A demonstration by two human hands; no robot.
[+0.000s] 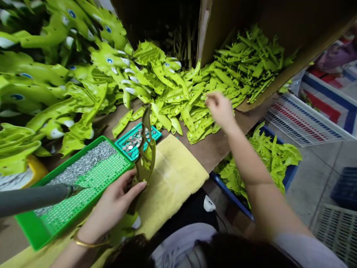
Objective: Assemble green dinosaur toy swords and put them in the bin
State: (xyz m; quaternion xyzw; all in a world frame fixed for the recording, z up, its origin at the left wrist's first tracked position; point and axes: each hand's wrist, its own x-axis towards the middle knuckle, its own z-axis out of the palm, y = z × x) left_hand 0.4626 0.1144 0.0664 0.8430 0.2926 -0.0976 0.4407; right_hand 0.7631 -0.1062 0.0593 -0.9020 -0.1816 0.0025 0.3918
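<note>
My left hand [118, 199] pinches the lower end of a curved plastic toy shell half [147, 152], its hollow, shaded inside facing me. The piece stands upright above the edge of a yellow cloth [178, 171]. Over at the right, my right hand [221, 111] hovers above a heap of small lime-green plastic pieces [192, 96]. Its fingers are loosely bent and slightly blurred, and I see nothing between them. Behind the held shell lies a small teal tray [131, 143] with silver discs. A green basket [97, 182] beside my left hand holds many small metal screws.
Lime-green toy shells with blue eyes [108, 61] pile up at the left. A grey power screwdriver [36, 199] juts over the basket. An open cardboard box [205, 33] stands behind. Below the table edge sits a blue crate [292, 175] of green pieces; a white basket [301, 119] stands farther right.
</note>
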